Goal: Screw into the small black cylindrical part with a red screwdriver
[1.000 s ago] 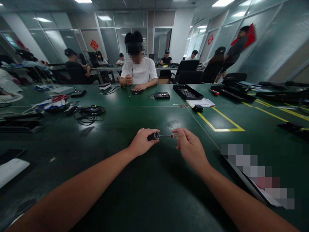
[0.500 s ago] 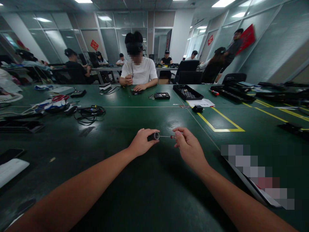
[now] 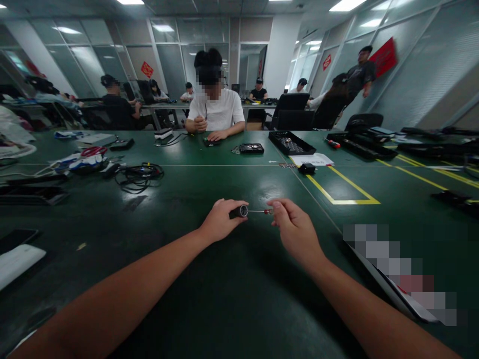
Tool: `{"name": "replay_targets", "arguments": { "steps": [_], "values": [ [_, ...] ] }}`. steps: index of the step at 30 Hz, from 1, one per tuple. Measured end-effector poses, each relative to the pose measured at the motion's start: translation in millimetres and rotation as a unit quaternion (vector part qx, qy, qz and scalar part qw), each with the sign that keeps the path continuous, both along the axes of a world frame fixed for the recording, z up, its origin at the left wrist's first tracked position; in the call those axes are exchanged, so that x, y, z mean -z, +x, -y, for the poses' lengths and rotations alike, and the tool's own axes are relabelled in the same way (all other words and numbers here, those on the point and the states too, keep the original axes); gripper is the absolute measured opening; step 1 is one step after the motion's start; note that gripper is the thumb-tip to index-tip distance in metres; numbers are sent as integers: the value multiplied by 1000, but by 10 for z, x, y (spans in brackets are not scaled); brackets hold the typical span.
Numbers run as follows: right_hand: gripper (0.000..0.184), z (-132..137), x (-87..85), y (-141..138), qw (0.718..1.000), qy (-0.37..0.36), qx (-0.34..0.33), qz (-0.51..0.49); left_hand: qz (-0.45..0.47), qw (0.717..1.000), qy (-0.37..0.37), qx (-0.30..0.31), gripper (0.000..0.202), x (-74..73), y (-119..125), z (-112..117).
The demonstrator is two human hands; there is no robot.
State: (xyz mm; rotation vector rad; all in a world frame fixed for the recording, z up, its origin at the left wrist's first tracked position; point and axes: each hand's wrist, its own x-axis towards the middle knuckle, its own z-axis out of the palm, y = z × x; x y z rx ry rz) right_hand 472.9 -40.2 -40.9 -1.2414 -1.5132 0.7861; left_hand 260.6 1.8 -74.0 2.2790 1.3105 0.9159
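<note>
My left hand (image 3: 220, 219) is closed around a short black cylinder, much like a small flashlight (image 3: 243, 211), whose round, silver-rimmed end shows at my fingertips. Between thumb and fingers, my right hand (image 3: 294, 222) grips a thin screwdriver (image 3: 258, 212). Its red, partly clear handle is mostly covered by my fingers. The metal shaft points left, and its tip reaches the cylinder's rim; whether it sits inside cannot be made out. Both hands are held just above the green table (image 3: 224, 299).
Across the table a person in a white shirt (image 3: 224, 107) handles a small black device. A black tray (image 3: 291, 144) stands at the back, with a small black box (image 3: 307, 168) nearer. Coiled black cables (image 3: 138, 174) lie left; a white case (image 3: 18, 264) is at near left.
My hands and the screwdriver have barely moved. In the far right background, a standing person has turned and shifted slightly.
</note>
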Motion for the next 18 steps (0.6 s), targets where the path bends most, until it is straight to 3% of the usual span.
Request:
{"name": "replay_targets", "arguments": {
  "steps": [5,10,18],
  "values": [
    [25,-12,31,2,999,5,9,-44,2,1000,-6,-7,36,-27,3,8],
    [37,-6,-3,-2,1000,-4,12,-15,-10,1000,-5,5,38,-15,12,11],
    [27,-18,22,-16,998,19,12,-65,-8,1000,-1,-5,37,-9,2,8]
  ]
}}
